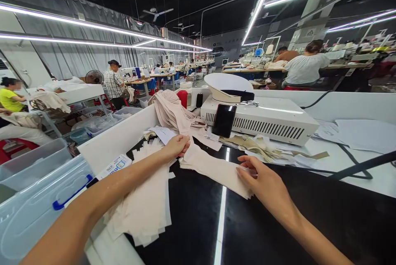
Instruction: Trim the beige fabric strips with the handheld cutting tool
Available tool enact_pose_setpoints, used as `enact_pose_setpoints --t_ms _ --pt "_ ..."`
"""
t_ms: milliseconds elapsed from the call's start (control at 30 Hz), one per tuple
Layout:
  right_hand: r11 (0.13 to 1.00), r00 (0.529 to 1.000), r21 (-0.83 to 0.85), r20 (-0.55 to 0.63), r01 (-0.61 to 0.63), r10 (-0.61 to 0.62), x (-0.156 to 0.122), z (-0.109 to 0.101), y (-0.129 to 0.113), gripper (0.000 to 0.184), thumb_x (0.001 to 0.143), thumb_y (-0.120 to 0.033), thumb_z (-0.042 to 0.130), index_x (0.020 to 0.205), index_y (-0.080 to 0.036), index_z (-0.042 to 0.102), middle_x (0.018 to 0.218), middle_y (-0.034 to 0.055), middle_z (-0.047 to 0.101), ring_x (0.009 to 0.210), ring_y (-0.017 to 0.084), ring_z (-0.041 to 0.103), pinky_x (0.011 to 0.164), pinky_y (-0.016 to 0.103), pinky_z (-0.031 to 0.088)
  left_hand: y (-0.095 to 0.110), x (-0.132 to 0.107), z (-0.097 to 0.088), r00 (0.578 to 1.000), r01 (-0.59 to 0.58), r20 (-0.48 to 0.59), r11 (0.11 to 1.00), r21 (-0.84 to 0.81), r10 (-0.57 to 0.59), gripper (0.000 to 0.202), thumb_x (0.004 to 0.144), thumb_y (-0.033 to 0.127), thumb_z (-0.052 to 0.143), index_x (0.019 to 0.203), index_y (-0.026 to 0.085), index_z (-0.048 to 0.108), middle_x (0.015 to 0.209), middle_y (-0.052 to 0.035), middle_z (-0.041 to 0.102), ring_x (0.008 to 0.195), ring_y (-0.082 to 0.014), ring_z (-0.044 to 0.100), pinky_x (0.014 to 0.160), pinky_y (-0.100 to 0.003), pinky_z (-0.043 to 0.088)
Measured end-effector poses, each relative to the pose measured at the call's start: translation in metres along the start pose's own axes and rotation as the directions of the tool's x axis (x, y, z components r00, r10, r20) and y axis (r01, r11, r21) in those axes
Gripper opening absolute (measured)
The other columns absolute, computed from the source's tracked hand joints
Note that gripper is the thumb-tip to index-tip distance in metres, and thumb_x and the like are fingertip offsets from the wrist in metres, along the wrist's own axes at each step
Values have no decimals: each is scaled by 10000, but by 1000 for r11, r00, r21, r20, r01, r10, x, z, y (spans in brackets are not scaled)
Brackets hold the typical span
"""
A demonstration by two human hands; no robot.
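Note:
A stack of cream fabric pieces [213, 166] lies across the black tabletop between my two hands. Its left end is pinched in the curled fingers of my left hand [176, 148]. At the right end, my right hand [262, 176] has its fingers apart, with thumb and fingertips at the stack's edge; how firmly they touch it is not plain. Beneath my left forearm spreads a larger fanned pile of cream pieces [148, 203]. Behind my left hand, a bundle of pale pink fabric [171, 110] is draped over the white side board.
A phone [224, 120] leans against a vented white box [260, 116], on which sits a white cap-like form [229, 85]. Fabric scraps [262, 147] lie before the box. A black bar [365, 166] juts in from the right. Plastic bins [34, 162] stand at left; people work beyond.

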State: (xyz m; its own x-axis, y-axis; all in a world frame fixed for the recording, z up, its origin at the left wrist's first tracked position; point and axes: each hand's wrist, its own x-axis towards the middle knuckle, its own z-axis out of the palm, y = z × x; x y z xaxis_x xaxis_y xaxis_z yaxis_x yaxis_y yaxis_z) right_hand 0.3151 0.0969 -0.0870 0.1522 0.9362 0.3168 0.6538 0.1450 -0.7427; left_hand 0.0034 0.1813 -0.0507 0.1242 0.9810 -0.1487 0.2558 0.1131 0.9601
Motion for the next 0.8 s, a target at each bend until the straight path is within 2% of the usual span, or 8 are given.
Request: enact_pose_setpoints --t_ms 100,233,333,433,533,667,800 --pt "999 1000 -33 -10 27 -28 2 1 3 366 925 -532 669 1149 -314 862 1097 100 900 948 385 859 921 545 719 1 -3 -1 998 -68 0 991 112 69 325 1253 428 906 1441 177 821 1313 -80 848 1038 -230 850 896 -387 776" --pt "994 997 -80 -26 75 -78 5 2 10 404 990 -550 638 1205 -301 872 1186 120 922 991 390 875 961 558 732 1 -7 -4 987 -161 20 947 279 162 299 1231 374 929 1434 179 828 1324 -78 851 1077 -242 852 949 -413 777" --pt "985 991 -118 -25 127 -131 7 4 17 387 1031 -493 617 1231 -288 878 1170 125 922 1006 392 884 983 561 743 -2 -9 -5 975 -218 43 895 389 219 310 1233 391 923 1443 184 827 1341 -83 849 1107 -254 851 989 -440 774" --pt "966 978 -155 -17 205 -210 9 7 25 328 1032 -417 634 1199 -283 883 1193 144 935 1103 419 903 1074 592 750 -7 -12 -6 962 -263 67 828 496 266 310 1222 373 925 1452 190 826 1355 -83 848 1169 -279 849 1077 -497 760" --pt "938 954 -194 -20 289 -298 10 10 31 313 1058 -377 621 1175 -276 893 1301 178 945 1300 460 895 1201 639 726 -9 -17 -9 941 -309 78 749 586 328 338 1183 230 885 1511 186 813 1354 -94 828 1250 -312 832 1205 -555 712" --pt "895 920 -229 7 383 -392 4 12 33 358 1124 -385 604 1235 -269 924 1407 188 941 1391 471 880 1226 652 724 -3 -25 -9 881 -413 115 626 662 460 468 1206 167 694 1667 211 761 1520 -157 751 1431 -358 774 1349 -573 624" --pt "858 885 -224 72 463 -459 -8 17 33 421 1204 -457 577 1318 -290 946 1447 174 941 1356 444 897 1158 605 756 3 -26 -4 798 -565 287 492 663 530 391 1223 187 680 1575 260 834 1635 -158 751 1597 -364 719 1452 -538 553"
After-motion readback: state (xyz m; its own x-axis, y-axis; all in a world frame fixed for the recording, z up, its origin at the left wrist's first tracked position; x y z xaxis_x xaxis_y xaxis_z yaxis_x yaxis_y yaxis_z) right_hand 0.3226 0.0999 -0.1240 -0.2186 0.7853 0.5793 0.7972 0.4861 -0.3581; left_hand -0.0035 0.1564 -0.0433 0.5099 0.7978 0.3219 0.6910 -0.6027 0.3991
